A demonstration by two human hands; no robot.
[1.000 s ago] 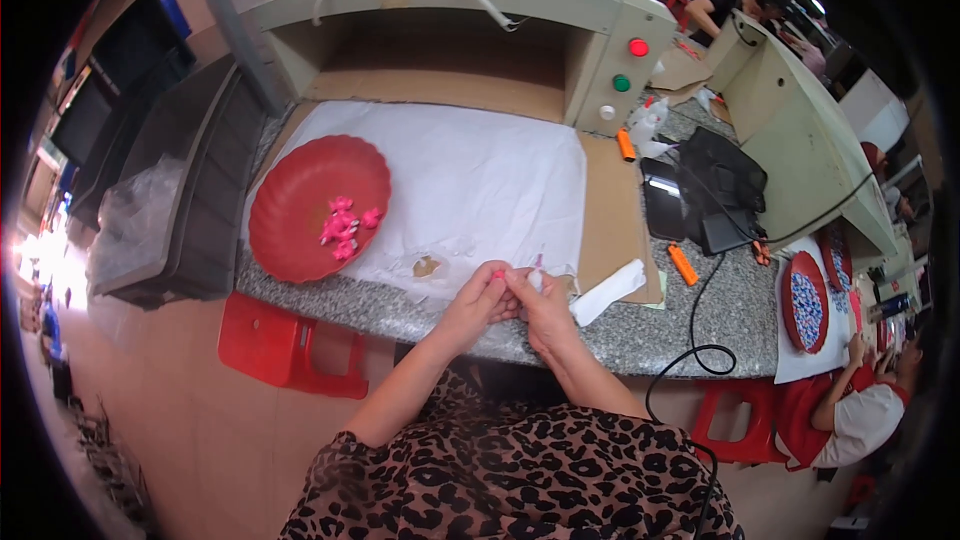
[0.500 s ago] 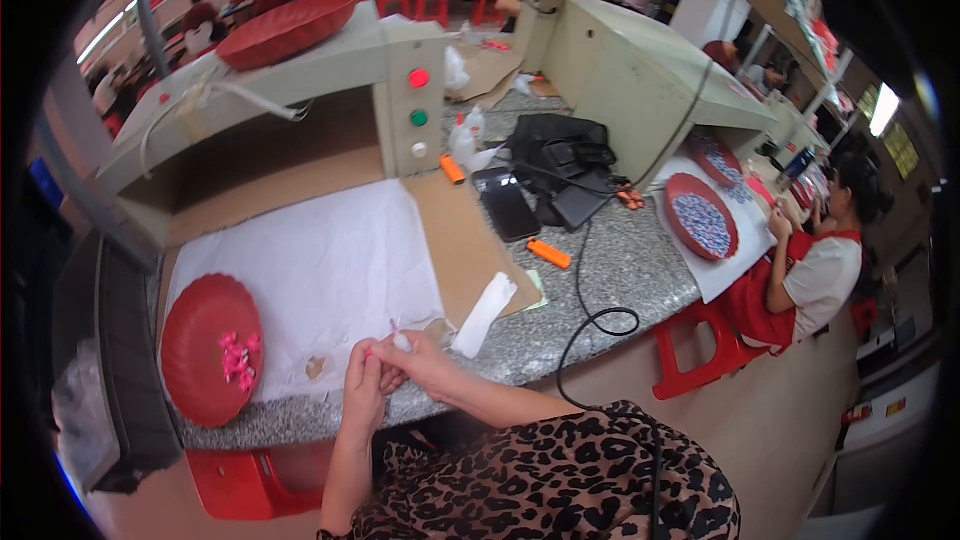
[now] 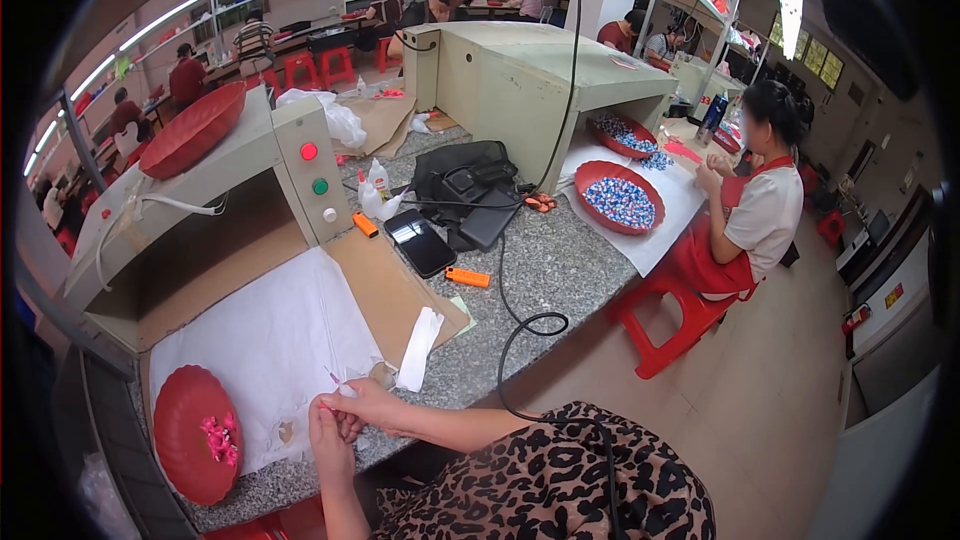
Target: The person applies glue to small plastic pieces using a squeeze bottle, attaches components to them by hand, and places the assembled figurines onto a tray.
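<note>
My left hand [image 3: 332, 430] and my right hand [image 3: 375, 408] meet over the front edge of the worktop, fingers closed and touching. The right hand grips a small white squeeze bottle [image 3: 347, 391] with a thin pink tip pointing up and away. Between the left fingertips is a tiny pink piece, mostly hidden, its kind too small to make out. A white sheet [image 3: 270, 325] lies just beyond the hands. At its left, a red scalloped tray [image 3: 185, 420] holds several small pink pieces [image 3: 219, 439].
Beyond the sheet stands a box-like machine [image 3: 305, 175] with coloured buttons. Two orange lighters [image 3: 467, 278], a phone [image 3: 420, 243], a black bag [image 3: 470, 175] and white bottles [image 3: 378, 178] lie rightward. A black cable [image 3: 505, 340] crosses the worktop. A co-worker [image 3: 755, 190] sits at right by bead-filled trays [image 3: 618, 202].
The view has swung right and up, so the worktop appears further left and lower. My hands stay together, still gripping the bottle and the pink piece.
</note>
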